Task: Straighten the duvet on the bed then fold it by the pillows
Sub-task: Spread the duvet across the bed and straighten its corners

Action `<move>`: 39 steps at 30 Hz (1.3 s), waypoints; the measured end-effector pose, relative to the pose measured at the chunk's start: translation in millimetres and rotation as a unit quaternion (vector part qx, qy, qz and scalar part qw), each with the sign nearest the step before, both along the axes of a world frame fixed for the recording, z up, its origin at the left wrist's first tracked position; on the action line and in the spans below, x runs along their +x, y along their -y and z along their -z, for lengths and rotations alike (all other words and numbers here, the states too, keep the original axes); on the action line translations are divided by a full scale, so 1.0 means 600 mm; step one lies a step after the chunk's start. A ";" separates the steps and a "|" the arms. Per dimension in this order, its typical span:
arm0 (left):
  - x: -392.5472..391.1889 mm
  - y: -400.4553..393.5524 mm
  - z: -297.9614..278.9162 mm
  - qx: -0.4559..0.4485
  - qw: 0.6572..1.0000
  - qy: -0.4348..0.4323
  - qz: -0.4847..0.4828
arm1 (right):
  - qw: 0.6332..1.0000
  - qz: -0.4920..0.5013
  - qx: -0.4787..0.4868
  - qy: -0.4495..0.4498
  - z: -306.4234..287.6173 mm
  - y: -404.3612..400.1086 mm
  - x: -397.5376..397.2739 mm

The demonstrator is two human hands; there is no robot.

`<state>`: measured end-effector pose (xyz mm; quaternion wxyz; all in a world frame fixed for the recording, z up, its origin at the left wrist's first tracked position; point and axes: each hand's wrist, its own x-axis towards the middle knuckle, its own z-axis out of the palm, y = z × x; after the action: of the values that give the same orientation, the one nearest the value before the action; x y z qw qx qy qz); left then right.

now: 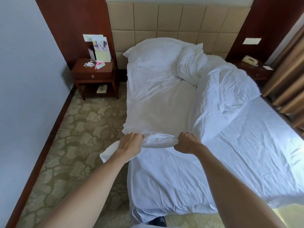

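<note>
A white duvet [158, 99] lies lengthwise along the left half of the bed [256, 145], reaching from the headboard down to my hands. My left hand [130, 143] and my right hand [187, 143] both grip its bunched lower edge, held just above the mattress. One corner hangs past my left wrist over the bed's side. The duvet's right part [230, 89] is folded back and crumpled. A rumpled pillow [189, 63] sits at the head, partly wrapped in the duvet.
A wooden nightstand [94, 74] with cards and small items stands left of the bed. A second nightstand [253, 69] with a telephone is on the right, next to brown curtains [286, 76]. Patterned carpet [79, 137] runs between bed and left wall.
</note>
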<state>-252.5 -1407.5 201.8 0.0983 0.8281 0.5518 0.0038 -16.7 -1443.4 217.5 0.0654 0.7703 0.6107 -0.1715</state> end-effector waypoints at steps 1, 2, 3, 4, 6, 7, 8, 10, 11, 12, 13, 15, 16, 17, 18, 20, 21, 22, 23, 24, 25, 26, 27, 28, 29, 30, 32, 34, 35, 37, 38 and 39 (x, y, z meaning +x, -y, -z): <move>-0.014 0.007 0.001 0.009 1.000 0.000 0.004 | 1.000 -0.003 -0.010 -0.006 -0.003 0.005 -0.011; -0.027 0.015 0.000 0.020 1.000 -0.004 0.008 | 1.000 -0.005 -0.022 -0.011 -0.003 0.010 -0.023; -0.042 0.021 -0.001 0.031 0.999 -0.013 0.009 | 0.999 -0.008 -0.032 -0.020 -0.002 0.016 -0.039; -0.058 0.027 -0.001 0.038 0.999 -0.028 0.007 | 0.998 -0.011 -0.042 -0.033 0.003 0.022 -0.059; -0.095 0.037 0.002 0.030 0.998 -0.064 0.005 | 0.996 -0.029 -0.066 -0.050 0.022 0.043 -0.103; -0.114 0.044 0.008 0.017 0.997 -0.075 0.007 | 0.995 -0.039 -0.080 -0.050 0.038 0.057 -0.124; -0.131 0.052 0.015 0.002 0.997 -0.080 0.012 | 0.994 -0.045 -0.090 -0.041 0.056 0.071 -0.140; -0.150 0.077 0.035 -0.037 0.996 -0.077 0.028 | 0.995 -0.050 -0.086 -0.009 0.087 0.100 -0.154; -0.152 0.093 0.044 -0.061 0.995 -0.066 0.034 | 0.996 -0.049 -0.081 0.002 0.097 0.113 -0.153; -0.149 0.108 0.053 -0.083 0.995 -0.050 0.039 | 0.996 -0.043 -0.079 0.004 0.101 0.126 -0.148; -0.143 0.121 0.060 -0.099 0.994 -0.033 0.042 | 0.996 -0.034 -0.077 0.002 0.103 0.135 -0.141; -0.126 0.138 0.069 -0.116 0.992 -0.009 0.046 | 0.997 -0.016 -0.070 -0.003 0.098 0.151 -0.122; -0.118 0.141 0.071 -0.118 0.992 -0.002 0.047 | 0.998 -0.008 -0.066 -0.011 0.096 0.156 -0.112; -0.112 0.140 0.076 -0.121 0.992 -0.002 0.045 | 0.998 0.001 -0.062 -0.021 0.095 0.160 -0.104; -0.109 0.139 0.080 -0.121 0.991 -0.009 0.048 | 0.997 0.004 -0.067 -0.031 0.094 0.163 -0.097; -0.109 0.135 0.089 -0.127 0.990 -0.029 0.058 | 0.994 -0.005 -0.096 -0.046 0.099 0.168 -0.090; -0.110 0.132 0.096 -0.138 0.987 -0.042 0.063 | 0.992 -0.012 -0.113 -0.059 0.105 0.169 -0.088; -0.111 0.130 0.105 -0.156 0.983 -0.064 0.067 | 0.989 -0.014 -0.125 -0.079 0.112 0.172 -0.087; -0.111 0.131 0.113 -0.176 0.978 -0.085 0.068 | 0.985 -0.011 -0.135 -0.103 0.120 0.176 -0.087; -0.108 0.132 0.120 -0.193 0.975 -0.093 0.064 | 0.982 -0.004 -0.140 -0.129 0.125 0.180 -0.084; -0.101 0.134 0.125 -0.204 0.973 -0.091 0.059 | 0.978 0.008 -0.147 -0.151 0.129 0.185 -0.080; -0.089 0.137 0.129 -0.213 0.972 -0.084 0.054 | 0.973 0.022 -0.154 -0.171 0.134 0.190 -0.073; -0.075 0.138 0.131 -0.218 0.972 -0.076 0.052 | 0.968 0.035 -0.164 -0.186 0.138 0.193 -0.062; -0.057 0.138 0.131 -0.224 0.971 -0.069 0.053 | 0.964 0.045 -0.171 -0.199 0.141 0.196 -0.049; -0.035 0.138 0.128 -0.230 0.970 -0.063 0.055 | 0.961 0.056 -0.172 -0.208 0.141 0.200 -0.031; -0.011 0.138 0.124 -0.236 0.968 -0.060 0.056 | 0.959 0.067 -0.167 -0.218 0.140 0.204 -0.010; 0.042 0.138 0.116 -0.252 0.965 -0.053 0.053 | 0.957 0.086 -0.153 -0.231 0.135 0.213 0.039; 0.099 0.140 0.108 -0.260 0.964 -0.039 0.043 | 0.957 0.099 -0.136 -0.237 0.127 0.223 0.093; 0.127 0.141 0.104 -0.259 0.964 -0.036 0.040 | 0.957 0.103 -0.128 -0.239 0.124 0.228 0.122; 0.182 0.145 0.104 -0.264 0.963 -0.032 0.038 | 0.959 0.104 -0.119 -0.237 0.120 0.241 0.178; 0.206 0.147 0.106 -0.268 0.962 -0.031 0.040 | 0.959 0.105 -0.117 -0.234 0.120 0.247 0.204; 0.230 0.150 0.109 -0.271 0.961 -0.031 0.044 | 0.960 0.108 -0.115 -0.231 0.120 0.254 0.229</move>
<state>-114.7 -1497.8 136.6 0.3021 0.7937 0.4979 -0.1758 121.0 -1595.5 145.4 -0.0078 0.7585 0.4983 -0.4199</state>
